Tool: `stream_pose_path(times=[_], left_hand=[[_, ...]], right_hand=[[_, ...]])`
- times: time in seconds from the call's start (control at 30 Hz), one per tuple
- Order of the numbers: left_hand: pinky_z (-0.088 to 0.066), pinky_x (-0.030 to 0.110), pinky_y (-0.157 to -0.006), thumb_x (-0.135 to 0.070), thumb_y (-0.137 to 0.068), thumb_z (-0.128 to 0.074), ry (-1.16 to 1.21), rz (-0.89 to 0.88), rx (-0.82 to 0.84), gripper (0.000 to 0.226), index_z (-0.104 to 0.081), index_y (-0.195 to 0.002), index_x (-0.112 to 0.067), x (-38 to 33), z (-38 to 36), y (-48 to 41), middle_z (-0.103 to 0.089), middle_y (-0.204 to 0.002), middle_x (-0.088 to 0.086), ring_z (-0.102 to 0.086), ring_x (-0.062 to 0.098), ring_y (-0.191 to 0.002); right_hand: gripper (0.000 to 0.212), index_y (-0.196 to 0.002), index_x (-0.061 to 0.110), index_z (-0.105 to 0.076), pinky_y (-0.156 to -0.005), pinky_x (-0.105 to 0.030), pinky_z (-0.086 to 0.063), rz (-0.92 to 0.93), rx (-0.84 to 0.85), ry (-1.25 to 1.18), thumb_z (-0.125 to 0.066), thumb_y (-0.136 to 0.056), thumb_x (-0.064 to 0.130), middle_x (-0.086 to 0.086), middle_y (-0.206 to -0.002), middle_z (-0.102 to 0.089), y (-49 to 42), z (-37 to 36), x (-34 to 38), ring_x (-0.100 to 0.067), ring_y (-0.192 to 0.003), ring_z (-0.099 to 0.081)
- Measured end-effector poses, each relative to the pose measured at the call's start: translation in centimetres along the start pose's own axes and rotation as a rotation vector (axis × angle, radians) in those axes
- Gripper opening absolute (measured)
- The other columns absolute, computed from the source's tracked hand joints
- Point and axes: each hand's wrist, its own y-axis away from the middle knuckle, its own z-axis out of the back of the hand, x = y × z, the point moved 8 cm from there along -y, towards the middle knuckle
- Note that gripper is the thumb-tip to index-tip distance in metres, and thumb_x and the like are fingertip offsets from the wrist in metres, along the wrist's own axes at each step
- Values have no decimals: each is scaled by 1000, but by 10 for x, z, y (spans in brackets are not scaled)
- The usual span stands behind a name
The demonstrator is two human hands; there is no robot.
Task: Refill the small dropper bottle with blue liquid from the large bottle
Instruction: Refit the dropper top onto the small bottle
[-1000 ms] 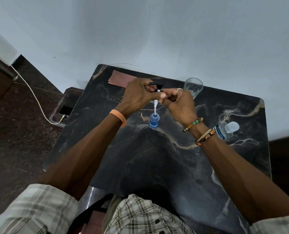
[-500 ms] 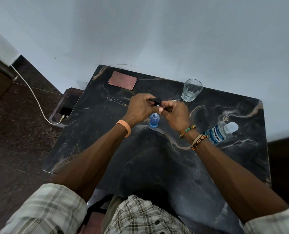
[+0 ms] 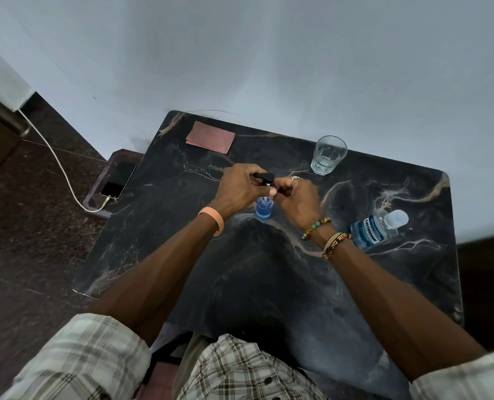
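Observation:
A small clear dropper bottle (image 3: 263, 208) holding blue liquid stands upright on the dark marble table (image 3: 269, 278), right below my hands. My left hand (image 3: 241, 187) grips the black dropper cap (image 3: 264, 178) over the bottle's mouth, with the white stem going down into the bottle. My right hand (image 3: 296, 199) pinches the same cap from the right side. The large bottle (image 3: 377, 228), clear with a blue label and a clear cap, sits at the right, just beyond my right wrist.
A glass of water (image 3: 328, 155) stands at the far right of the table. A pink card (image 3: 210, 137) lies at the far left corner. A phone (image 3: 119, 180) on a white charging cable (image 3: 55, 157) rests on a low stand left of the table.
Both hands have come down with the dropper cap. Its white stem, lifted clear above the bottle a second ago, now sits inside the bottle with the cap near the mouth.

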Motion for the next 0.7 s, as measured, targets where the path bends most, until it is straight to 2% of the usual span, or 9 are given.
stream_pose_path(times=[0.1, 0.17, 0.37, 0.47, 0.6, 0.7], left_hand=[[-60, 30, -82, -24, -72, -86, -14, -4, 18, 37, -75, -104, -11, 2, -5, 1, -75, -98, 5, -71, 15, -88], [-59, 29, -83, -23, -72, -86, -25, -15, 38, 36, -75, -104, -10, 4, -10, 2, -75, -99, 5, -71, 16, -90], [-59, 30, -82, -18, -73, -84, -60, -35, 82, 24, -75, -95, -12, 12, -20, 3, -73, -92, 0, -69, 13, -85], [-59, 33, -84, -17, -74, -83, -50, -12, 92, 25, -74, -97, -11, 19, -23, 3, -74, -95, 2, -69, 15, -88], [-59, 36, -84, -14, -75, -82, -56, 17, 89, 27, -72, -100, -11, 27, -25, 2, -74, -96, 3, -70, 15, -88], [-59, 23, -79, -13, -72, -84, -48, 18, 93, 40, -69, -109, -13, 30, -28, 2, -72, -104, -1, -69, 11, -91]], right_hand=[[14, -97, 19, -77, -69, -23, -54, -11, 3, 4, -75, -83, 18, 2, -87, -75, 1, -3, -4, -9, -79, -68], [17, -100, 18, -77, -75, -29, -57, -21, 16, 3, -76, -83, 16, 1, -90, -75, 2, -6, -9, -10, -82, -69], [25, -109, 17, -75, -85, -32, -58, -48, 70, -29, -75, -84, 13, 3, -99, -75, 4, -17, -21, -9, -91, -69], [28, -109, 19, -74, -84, -31, -58, -46, 57, -29, -74, -84, 8, 4, -99, -75, 4, -21, -23, -9, -91, -69], [31, -110, 25, -73, -76, -26, -56, -53, 50, 27, -75, -81, 13, 4, -94, -74, 4, -27, -26, -8, -85, -66], [34, -112, 22, -71, -76, -30, -56, -80, 57, 41, -77, -78, 18, 4, -94, -73, 3, -33, -30, -13, -87, -67]])
